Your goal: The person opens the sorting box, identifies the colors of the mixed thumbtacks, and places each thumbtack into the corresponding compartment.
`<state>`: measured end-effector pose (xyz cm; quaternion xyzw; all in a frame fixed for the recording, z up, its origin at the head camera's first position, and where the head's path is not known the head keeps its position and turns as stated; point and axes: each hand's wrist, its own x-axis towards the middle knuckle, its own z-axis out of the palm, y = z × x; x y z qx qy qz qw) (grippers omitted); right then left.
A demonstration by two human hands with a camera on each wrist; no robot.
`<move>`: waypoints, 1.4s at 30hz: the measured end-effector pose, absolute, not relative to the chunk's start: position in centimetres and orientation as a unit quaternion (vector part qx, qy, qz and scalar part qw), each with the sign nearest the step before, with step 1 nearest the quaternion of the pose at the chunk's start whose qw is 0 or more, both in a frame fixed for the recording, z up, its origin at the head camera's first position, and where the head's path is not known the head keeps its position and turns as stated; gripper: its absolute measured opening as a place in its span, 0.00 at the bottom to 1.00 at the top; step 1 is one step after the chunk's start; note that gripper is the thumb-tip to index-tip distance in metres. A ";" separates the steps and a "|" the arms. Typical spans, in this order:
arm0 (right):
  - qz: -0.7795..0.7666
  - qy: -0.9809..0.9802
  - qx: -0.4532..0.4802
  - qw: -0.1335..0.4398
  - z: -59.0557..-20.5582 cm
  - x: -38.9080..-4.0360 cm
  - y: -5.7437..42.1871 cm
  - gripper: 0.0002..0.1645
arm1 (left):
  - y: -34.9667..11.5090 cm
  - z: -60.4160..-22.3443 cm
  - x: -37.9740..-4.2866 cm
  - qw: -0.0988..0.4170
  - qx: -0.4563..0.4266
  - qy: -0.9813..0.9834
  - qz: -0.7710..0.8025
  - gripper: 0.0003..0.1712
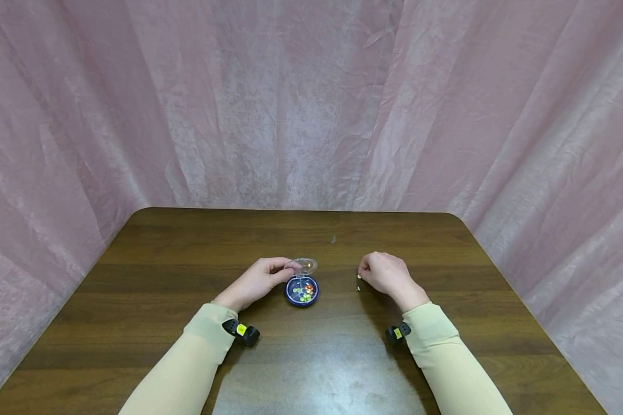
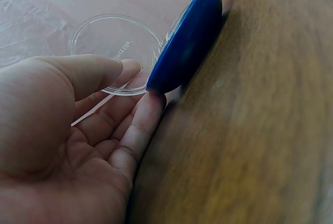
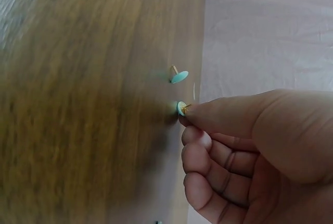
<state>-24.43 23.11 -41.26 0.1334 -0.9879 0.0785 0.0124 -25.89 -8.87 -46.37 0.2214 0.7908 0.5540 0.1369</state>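
Note:
A round blue compartment case (image 1: pixel 301 291) sits on the table with its clear lid (image 1: pixel 306 266) raised. My left hand (image 1: pixel 261 280) is at its left side. In the left wrist view the thumb lies over the clear lid (image 2: pixel 117 36) and the fingers are behind it, one fingertip touching the blue base (image 2: pixel 190 41). Small red, orange, green and yellow pieces lie inside the case. To the right, my right hand (image 1: pixel 388 274) pinches a pale thumbtack (image 3: pixel 182 108) at the thumb tip, low over the table. Another mint-green thumbtack (image 3: pixel 179 77) lies beside it, pin up.
The brown wooden table (image 1: pixel 311 357) has rounded far corners, with a pink curtain (image 1: pixel 311 104) hanging behind and at both sides. A small clear scrap (image 1: pixel 333 239) lies farther back. Each wrist carries a black strapped camera (image 1: pixel 241 331).

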 end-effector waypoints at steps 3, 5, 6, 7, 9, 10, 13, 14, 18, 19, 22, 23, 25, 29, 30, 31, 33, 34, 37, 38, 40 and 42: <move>0.080 -0.988 0.129 0.012 -41.3 -24.6 23.2 0.11 | -8.9 -46.4 -25.9 0.137 0.221 0.792 0.552 0.14; 0.078 -0.989 0.128 0.015 -41.3 -24.6 23.3 0.10 | -8.9 -46.5 -25.9 0.138 0.218 0.792 0.553 0.14; 0.078 -0.989 0.128 0.017 -41.3 -24.6 23.3 0.10 | -8.9 -46.5 -25.9 0.139 0.217 0.792 0.553 0.14; 0.079 -0.989 0.128 0.019 -41.2 -24.6 23.3 0.10 | -8.9 -46.5 -26.0 0.139 0.217 0.793 0.553 0.14; 0.081 -0.988 0.126 0.021 -41.1 -24.6 23.3 0.10 | -8.9 -46.5 -26.0 0.139 0.218 0.793 0.552 0.14; 0.082 -0.989 0.125 0.021 -41.0 -24.6 23.3 0.10 | -8.9 -46.5 -26.0 0.139 0.218 0.793 0.552 0.14; 0.082 -0.989 0.123 0.018 -40.9 -24.4 23.2 0.08 | -8.9 -46.5 -26.0 0.139 0.218 0.793 0.551 0.14; 0.080 -0.989 0.124 0.017 -40.9 -24.4 23.2 0.07 | -8.9 -46.5 -26.0 0.139 0.217 0.794 0.551 0.14; 0.076 -0.989 0.127 0.017 -40.9 -24.3 23.0 0.06 | -8.9 -46.4 -25.9 0.142 0.214 0.793 0.552 0.15; 0.075 -0.989 0.127 0.019 -40.9 -24.2 23.0 0.07 | -8.9 -46.4 -25.9 0.142 0.214 0.793 0.552 0.15; 0.075 -0.989 0.126 0.020 -41.0 -24.2 22.9 0.08 | -8.9 -46.4 -25.9 0.141 0.216 0.792 0.553 0.15; 0.075 -0.989 0.126 0.021 -41.0 -24.2 22.9 0.08 | -8.9 -46.4 -25.9 0.140 0.216 0.793 0.553 0.15; 0.074 -0.989 0.126 0.019 -41.0 -24.2 22.9 0.08 | -8.8 -46.4 -25.9 0.139 0.217 0.793 0.552 0.15; 0.070 -0.989 0.128 0.017 -40.9 -24.1 22.9 0.08 | -8.9 -46.4 -25.9 0.141 0.216 0.795 0.549 0.15; 0.071 -0.989 0.128 0.017 -40.9 -24.1 22.8 0.08 | -8.9 -46.4 -25.9 0.142 0.216 0.795 0.548 0.15; 0.074 -0.989 0.127 0.018 -40.8 -24.1 22.8 0.07 | -8.9 -46.4 -25.9 0.143 0.216 0.796 0.548 0.15; 0.086 -0.988 0.126 0.020 -40.6 -24.1 22.7 0.06 | -8.9 -46.3 -25.9 0.145 0.216 0.795 0.548 0.16; 0.097 -0.987 0.126 0.020 -40.4 -24.1 22.6 0.06 | -9.0 -46.3 -25.8 0.145 0.216 0.795 0.548 0.16; 0.144 -0.981 0.132 0.019 -39.8 -24.0 22.3 0.04 | -9.0 -46.2 -25.8 0.144 0.218 0.794 0.548 0.16; 0.162 -0.977 0.137 0.017 -39.5 -24.0 22.2 0.04 | -9.0 -46.2 -25.8 0.145 0.217 0.794 0.549 0.16; 0.210 -0.966 0.150 0.009 -39.0 -23.8 22.0 0.04 | -9.0 -46.2 -25.8 0.145 0.217 0.794 0.549 0.16; 0.269 -0.950 0.159 -0.007 -38.4 -23.5 21.7 0.04 | -9.0 -46.2 -25.8 0.145 0.218 0.794 0.549 0.16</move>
